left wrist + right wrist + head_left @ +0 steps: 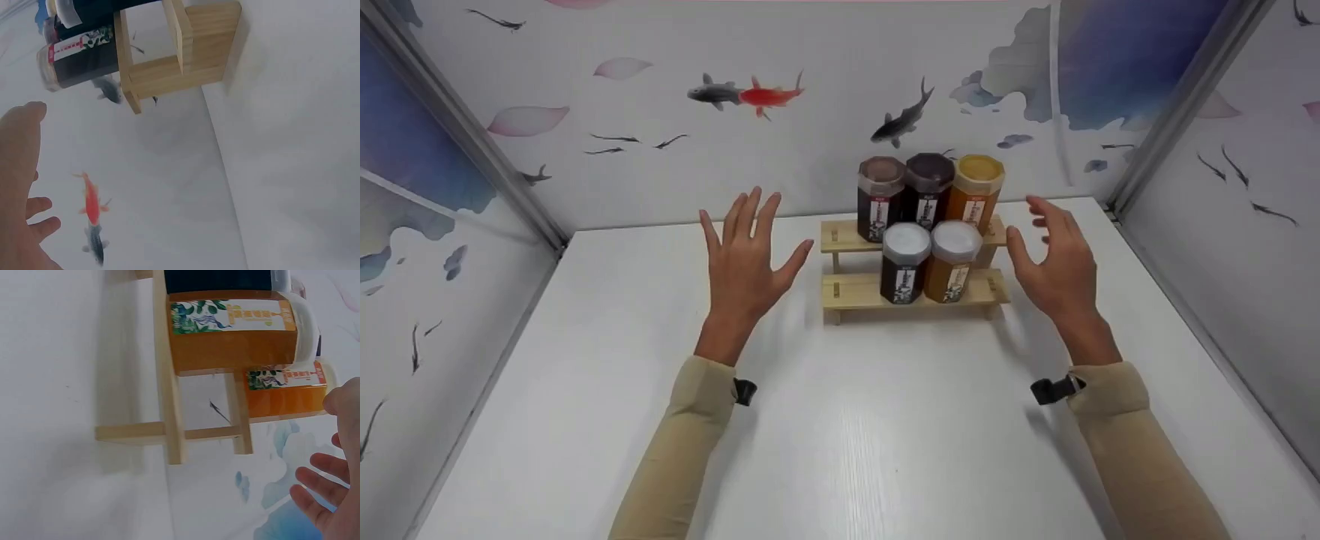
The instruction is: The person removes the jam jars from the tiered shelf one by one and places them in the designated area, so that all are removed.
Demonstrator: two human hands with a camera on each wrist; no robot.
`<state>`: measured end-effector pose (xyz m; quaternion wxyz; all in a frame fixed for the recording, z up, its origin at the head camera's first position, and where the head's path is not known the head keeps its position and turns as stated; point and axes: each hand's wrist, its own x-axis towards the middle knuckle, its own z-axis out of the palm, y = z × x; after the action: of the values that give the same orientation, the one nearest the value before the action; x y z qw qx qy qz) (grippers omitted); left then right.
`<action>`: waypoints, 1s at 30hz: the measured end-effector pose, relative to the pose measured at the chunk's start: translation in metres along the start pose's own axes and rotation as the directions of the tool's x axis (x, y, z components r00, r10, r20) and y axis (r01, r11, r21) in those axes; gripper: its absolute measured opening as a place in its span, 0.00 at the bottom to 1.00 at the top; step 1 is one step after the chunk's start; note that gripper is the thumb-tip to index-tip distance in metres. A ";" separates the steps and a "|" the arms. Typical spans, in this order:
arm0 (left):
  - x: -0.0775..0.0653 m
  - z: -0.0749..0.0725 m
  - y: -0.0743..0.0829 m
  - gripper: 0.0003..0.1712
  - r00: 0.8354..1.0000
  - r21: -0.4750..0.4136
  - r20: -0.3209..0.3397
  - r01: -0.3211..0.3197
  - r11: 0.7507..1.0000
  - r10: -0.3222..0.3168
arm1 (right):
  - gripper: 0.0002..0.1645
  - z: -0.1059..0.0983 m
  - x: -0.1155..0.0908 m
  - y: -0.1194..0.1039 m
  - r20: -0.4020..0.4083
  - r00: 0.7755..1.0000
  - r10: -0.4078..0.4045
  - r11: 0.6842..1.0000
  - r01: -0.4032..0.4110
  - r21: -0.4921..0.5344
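Observation:
A two-tier wooden rack (855,291) stands at the back of the white table, bearing several octagonal jars. On its upper tier are a brown-lidded dark jar (879,199), a black-lidded dark jar (930,191) and an amber jar with a yellow lid (979,191). The lower tier carries a dark jar (905,262) and an amber jar (952,262), both white-lidded. My left hand (746,262), fingers spread, is held left of the rack and grips nothing. To the rack's right is my right hand (1057,262), empty, its thumb toward the rack.
The white table (840,435) meets a back wall (660,172) printed with fish and petals. Patterned side panels with metal corner posts (1192,105) enclose it on the left and right. Black straps (746,391) sit at both cuffs.

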<state>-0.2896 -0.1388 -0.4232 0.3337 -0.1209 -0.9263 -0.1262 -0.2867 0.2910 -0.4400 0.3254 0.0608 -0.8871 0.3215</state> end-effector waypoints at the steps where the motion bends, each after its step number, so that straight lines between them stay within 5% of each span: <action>1: -0.002 0.003 0.003 0.46 1.000 -0.019 -0.004 0.000 1.000 0.000 | 0.32 0.004 -0.005 0.003 0.013 1.000 0.026 0.999 -0.026 0.022; 8: -0.012 0.032 0.031 0.36 1.000 -0.264 0.007 -0.008 0.964 0.010 | 0.30 0.029 -0.029 0.023 0.174 0.964 0.202 0.961 -0.229 0.154; 14: -0.015 0.051 0.061 0.34 0.996 -0.505 0.083 0.023 0.863 0.021 | 0.28 0.038 -0.036 0.035 0.270 0.898 0.346 0.895 -0.403 0.193; 22: -0.013 0.066 0.094 0.35 0.990 -0.699 0.122 0.033 0.715 0.073 | 0.31 0.040 -0.042 0.053 0.454 0.796 0.399 0.785 -0.553 0.280; 26: -0.010 0.077 0.107 0.39 0.991 -0.712 0.109 0.020 0.702 0.083 | 0.34 0.039 -0.042 0.055 0.499 0.759 0.418 0.750 -0.598 0.283; 30: -0.011 0.086 0.117 0.38 0.994 -0.694 0.093 0.020 0.720 0.062 | 0.34 0.039 -0.042 0.057 0.501 0.757 0.420 0.739 -0.606 0.296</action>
<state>-0.2960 -0.0033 -0.4767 0.2144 -0.2541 -0.8272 -0.4531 -0.2932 0.3075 -0.5191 0.0094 -0.0550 -0.8180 0.5724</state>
